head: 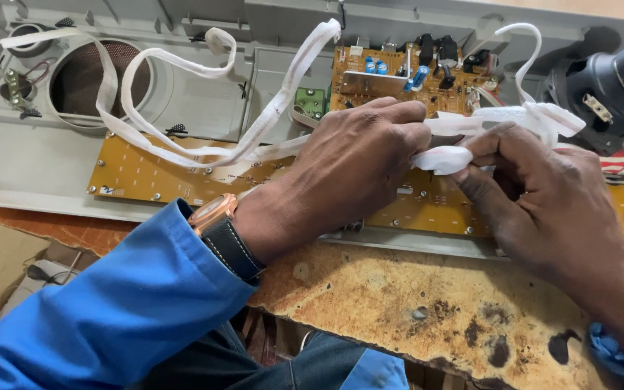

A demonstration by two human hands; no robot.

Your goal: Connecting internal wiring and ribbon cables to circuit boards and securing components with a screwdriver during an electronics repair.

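- Over the long yellow circuit board [146, 177], we hold both hands close together, just above the stained bench edge [427, 310].
- Our left hand [348, 170] is closed on the white flat ribbon cable [254, 133], fingers curled over it.
- Our right hand [536, 195] pinches the folded end of the same cable between thumb and fingertips.
- From our hands the cable loops away to the left across the grey plastic casing [30, 159], past a round speaker opening [92, 76].
- Behind our hands sits a smaller board [399, 79] with blue capacitors.
- At the far right lies a dark grey motor [615, 87].
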